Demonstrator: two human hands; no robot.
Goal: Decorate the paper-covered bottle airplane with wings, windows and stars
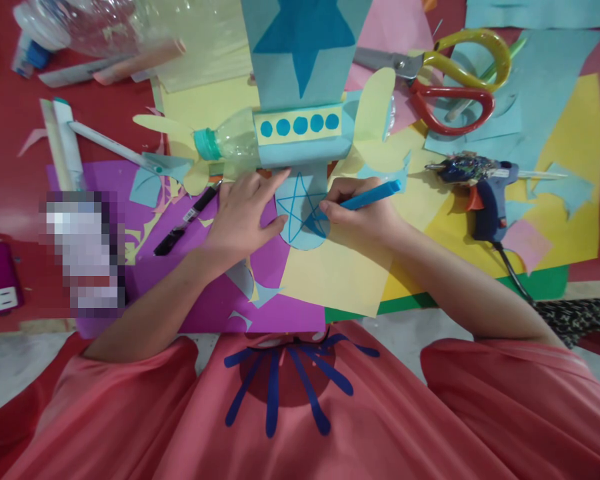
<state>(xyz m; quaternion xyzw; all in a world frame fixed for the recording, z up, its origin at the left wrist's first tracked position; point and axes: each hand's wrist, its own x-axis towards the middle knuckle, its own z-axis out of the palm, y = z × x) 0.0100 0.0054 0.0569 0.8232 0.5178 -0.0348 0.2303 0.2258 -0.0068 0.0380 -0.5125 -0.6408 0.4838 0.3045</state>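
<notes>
My right hand (357,207) grips a blue marker (375,195), its tip on a drawn star outline (300,207) whose right part is coloured in. The star is on a light blue paper wing (305,239) with a rounded end. My left hand (247,217) rests with spread fingers on the wing's left side, holding nothing. Just beyond lies a plastic bottle (235,138) with a green cap, wrapped in blue paper and a yellow strip with several blue dots. On its far side, another blue wing (275,73) carries a solid blue star (305,37).
Scissors (467,91) with yellow and red handles lie at the far right, a glue gun (487,193) nearer. A black pen (187,220) and white markers (69,143) are on the left. Paper scraps cover purple (200,307) and yellow sheets (575,220).
</notes>
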